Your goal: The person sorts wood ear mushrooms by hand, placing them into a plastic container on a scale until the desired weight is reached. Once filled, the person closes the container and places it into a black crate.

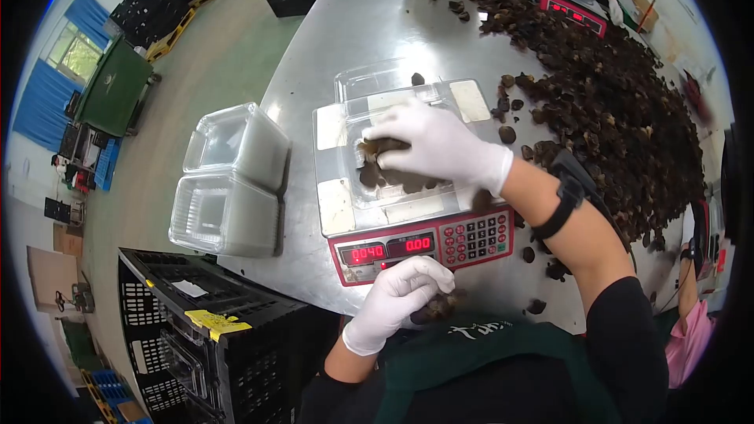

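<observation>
My gloved right hand (pixel 428 141) reaches over a clear plastic tray (pixel 377 202) on a red-trimmed digital scale (pixel 339 224). Its fingers curl round dark brown mushroom-like pieces (pixel 385 145), and more such pieces lie in the tray beneath the palm. The scale's lit displays read 0040 and 0.00. In front of the scale, close to my apron, my gloved left hand (pixel 393 298) is closed with bent fingers on a dark mushroom-like clump (pixel 436 308). The palm hides part of that clump.
A large heap of dark mushroom-like pieces (pixel 620 126) covers the table's right side. Two stacks of clear trays (pixel 228 212) stand left of the scale. Black crates (pixel 236 345) sit below the table's left edge. Another red scale (pixel 565 4) stands at the far end, beside a co-worker's gloved hand (pixel 614 9).
</observation>
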Demonstrator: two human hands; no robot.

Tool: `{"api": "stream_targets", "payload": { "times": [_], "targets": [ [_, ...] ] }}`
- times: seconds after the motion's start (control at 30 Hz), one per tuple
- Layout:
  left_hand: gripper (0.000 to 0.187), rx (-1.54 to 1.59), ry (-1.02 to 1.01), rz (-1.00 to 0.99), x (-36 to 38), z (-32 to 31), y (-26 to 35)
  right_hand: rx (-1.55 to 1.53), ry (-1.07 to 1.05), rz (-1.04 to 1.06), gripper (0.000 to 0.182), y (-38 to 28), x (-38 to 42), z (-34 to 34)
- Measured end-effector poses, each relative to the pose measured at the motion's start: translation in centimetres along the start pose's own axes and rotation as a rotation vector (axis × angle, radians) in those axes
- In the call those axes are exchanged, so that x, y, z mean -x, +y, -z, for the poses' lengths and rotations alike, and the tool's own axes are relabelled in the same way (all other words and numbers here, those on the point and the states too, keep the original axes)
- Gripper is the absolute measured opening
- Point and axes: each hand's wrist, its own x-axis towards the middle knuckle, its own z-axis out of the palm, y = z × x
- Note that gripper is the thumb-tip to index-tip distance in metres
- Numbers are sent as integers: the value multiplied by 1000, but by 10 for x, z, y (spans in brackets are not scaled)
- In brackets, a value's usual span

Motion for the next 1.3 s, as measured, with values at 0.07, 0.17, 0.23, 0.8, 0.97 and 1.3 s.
{"api": "stream_targets", "payload": {
  "times": [0.07, 0.17, 0.23, 0.8, 0.97, 1.3],
  "targets": [
    [23, 47, -56, 83, -2, 1, 1, 52, -157, -6, 54, -10, 5, 8],
    [23, 123, -202, 263, -8, -2, -13, -74, -102, -11, 54, -16, 11, 35],
    [25, 3, -351, 301, -12, -2, -14, -171, -5, -88, 50, -19, 18, 55],
    [19, -519, 231, -173, -14, 16, 65, 243, -98, -634, 30, -81, 292, 8],
    [26, -1338, 693, -627, -72, 40, 96, 198, 122, -585, 28, -71, 310, -13],
    [25, -1944, 645, -208, -124, 62, 102, -5, 447, -348, 16, -51, 160, 61]
  ]
}}
